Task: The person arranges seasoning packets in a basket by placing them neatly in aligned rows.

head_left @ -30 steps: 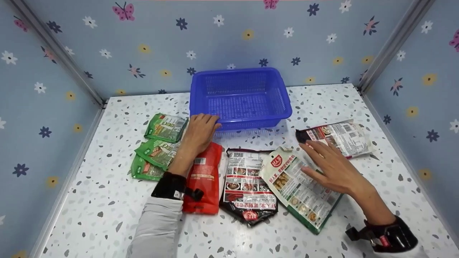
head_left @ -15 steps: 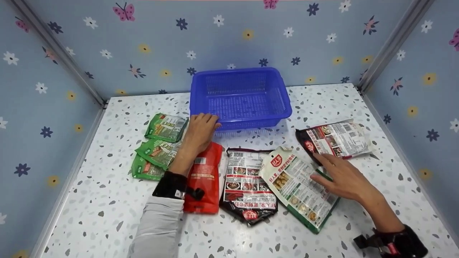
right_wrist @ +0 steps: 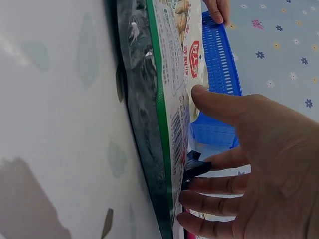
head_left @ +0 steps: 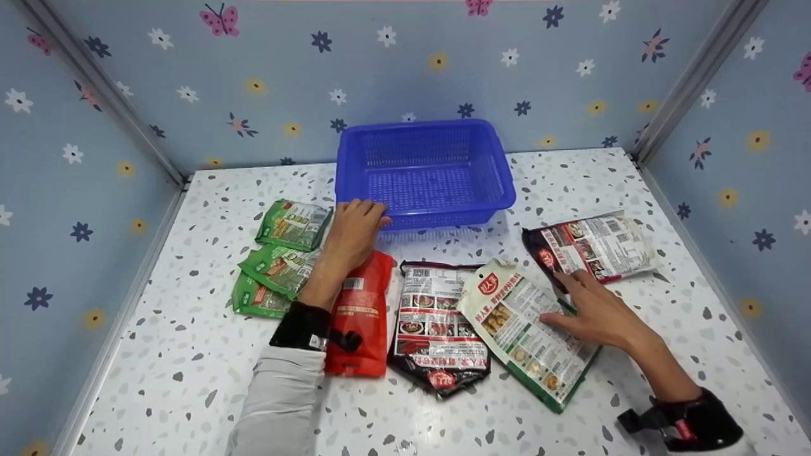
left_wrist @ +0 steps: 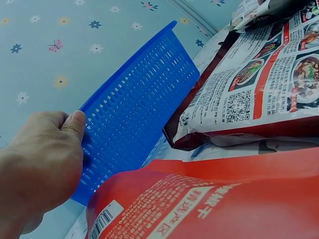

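Note:
My left hand (head_left: 358,234) grips the near-left rim of a blue plastic basket (head_left: 443,214); in the left wrist view its thumb (left_wrist: 75,123) lies against the rim. My right hand (head_left: 599,310) hovers low over a white food packet with a green edge (head_left: 516,339), fingers spread. Its fingertips are close to the black end of another black-and-white packet (head_left: 605,244) at the right. In the right wrist view the thumb (right_wrist: 214,102) is by the green-edged packet, and the fingers reach past its edge beside a black corner. Whether they touch it I cannot tell.
Beneath my left forearm lies a red packet (head_left: 364,329), with several green packets (head_left: 294,227) to its left. A black-and-white packet (head_left: 437,316) sits mid-table, partly under the green-edged one. Patterned walls (head_left: 405,69) enclose the speckled table (head_left: 190,380).
My right hand has drawn back toward me and right from over the packets, then shifted slightly left, uncovering the black end of the right packet. The left hand has stayed on the basket.

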Available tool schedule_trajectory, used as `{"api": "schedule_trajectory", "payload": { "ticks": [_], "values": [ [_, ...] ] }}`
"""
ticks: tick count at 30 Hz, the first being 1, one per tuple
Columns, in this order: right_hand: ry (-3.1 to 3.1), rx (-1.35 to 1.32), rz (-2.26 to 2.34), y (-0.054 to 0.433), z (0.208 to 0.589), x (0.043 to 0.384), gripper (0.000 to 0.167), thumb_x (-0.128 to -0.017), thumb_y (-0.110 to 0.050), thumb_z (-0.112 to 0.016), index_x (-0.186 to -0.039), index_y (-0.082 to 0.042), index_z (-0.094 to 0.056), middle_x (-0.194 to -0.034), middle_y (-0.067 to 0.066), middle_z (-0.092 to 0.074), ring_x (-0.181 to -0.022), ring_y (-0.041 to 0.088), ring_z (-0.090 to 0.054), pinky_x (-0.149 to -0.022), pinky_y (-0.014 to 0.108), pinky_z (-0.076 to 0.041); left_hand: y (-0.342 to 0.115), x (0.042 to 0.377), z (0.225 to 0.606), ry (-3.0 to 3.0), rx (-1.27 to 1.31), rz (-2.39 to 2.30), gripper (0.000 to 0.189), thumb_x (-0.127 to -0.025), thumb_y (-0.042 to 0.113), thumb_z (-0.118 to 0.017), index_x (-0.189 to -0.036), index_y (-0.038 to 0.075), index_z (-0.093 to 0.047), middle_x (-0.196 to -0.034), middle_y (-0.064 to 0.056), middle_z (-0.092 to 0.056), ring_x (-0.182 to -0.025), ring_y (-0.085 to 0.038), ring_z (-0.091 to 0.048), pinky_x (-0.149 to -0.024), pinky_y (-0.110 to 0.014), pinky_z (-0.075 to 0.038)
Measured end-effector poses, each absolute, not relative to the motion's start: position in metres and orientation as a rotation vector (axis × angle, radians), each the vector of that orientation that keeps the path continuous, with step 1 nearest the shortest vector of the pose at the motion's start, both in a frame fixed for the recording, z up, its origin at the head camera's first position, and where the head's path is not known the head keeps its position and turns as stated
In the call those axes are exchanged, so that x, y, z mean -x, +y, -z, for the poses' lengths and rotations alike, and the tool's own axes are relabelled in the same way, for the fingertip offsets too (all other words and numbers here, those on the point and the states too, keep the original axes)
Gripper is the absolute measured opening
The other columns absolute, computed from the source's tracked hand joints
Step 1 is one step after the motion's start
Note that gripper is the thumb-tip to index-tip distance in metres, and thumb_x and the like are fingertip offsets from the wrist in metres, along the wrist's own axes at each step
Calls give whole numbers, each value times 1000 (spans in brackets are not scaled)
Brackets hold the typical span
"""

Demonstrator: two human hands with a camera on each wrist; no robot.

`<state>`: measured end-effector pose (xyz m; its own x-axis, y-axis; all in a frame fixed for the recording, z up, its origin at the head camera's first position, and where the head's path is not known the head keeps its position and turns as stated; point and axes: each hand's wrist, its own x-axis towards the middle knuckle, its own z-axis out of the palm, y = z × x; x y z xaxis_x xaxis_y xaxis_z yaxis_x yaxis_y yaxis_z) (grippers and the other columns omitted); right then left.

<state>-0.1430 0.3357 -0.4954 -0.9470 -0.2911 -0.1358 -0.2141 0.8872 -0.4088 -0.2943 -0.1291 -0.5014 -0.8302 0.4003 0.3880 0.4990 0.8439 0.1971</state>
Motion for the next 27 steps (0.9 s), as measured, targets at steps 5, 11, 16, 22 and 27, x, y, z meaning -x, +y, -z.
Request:
{"api": "schedule_trajectory", "payload": {
  "ticks": [5,11,16,22,27],
  "values": [
    [2814,307,656,332,493,146,111,-99,-62,-81,-174,3,-32,-166,44,-37,-134,64,-63,-107,78,-56,-128,296,502,-2688,663,411,32,-117,30,-58,-134,7,-72,-127,-19,-80,-118,-43,-72,-105,-58,-54],
    [2809,228,705,330,493,147,110,-96,-59,-86,-170,6,-37,-160,45,-41,-131,63,-65,-103,76,-58,-128,296,502,-2706,657,423,33,-117,32,-58,-136,8,-72,-127,-18,-80,-119,-42,-72,-106,-57,-53],
    [2838,192,785,328,495,149,93,-91,-48,-95,-149,7,-49,-127,29,-62,-103,37,-68,-85,50,-59,-128,297,501,-2716,652,423,35,-118,34,-56,-136,9,-72,-127,-18,-80,-119,-41,-72,-106,-56,-52],
    [2786,116,859,326,492,150,88,-89,-45,-97,-144,5,-49,-112,24,-71,-84,26,-68,-72,36,-53,-128,297,501,-2691,656,389,34,-118,34,-55,-132,8,-72,-123,-18,-80,-116,-42,-72,-104,-58,-53],
    [2771,63,873,326,494,148,98,-88,-45,-97,-151,5,-41,-108,23,-71,-79,25,-67,-68,36,-53,-128,297,503,-2703,653,388,36,-118,35,-54,-134,8,-72,-125,-18,-79,-118,-42,-73,-106,-57,-54]
  ]
}}
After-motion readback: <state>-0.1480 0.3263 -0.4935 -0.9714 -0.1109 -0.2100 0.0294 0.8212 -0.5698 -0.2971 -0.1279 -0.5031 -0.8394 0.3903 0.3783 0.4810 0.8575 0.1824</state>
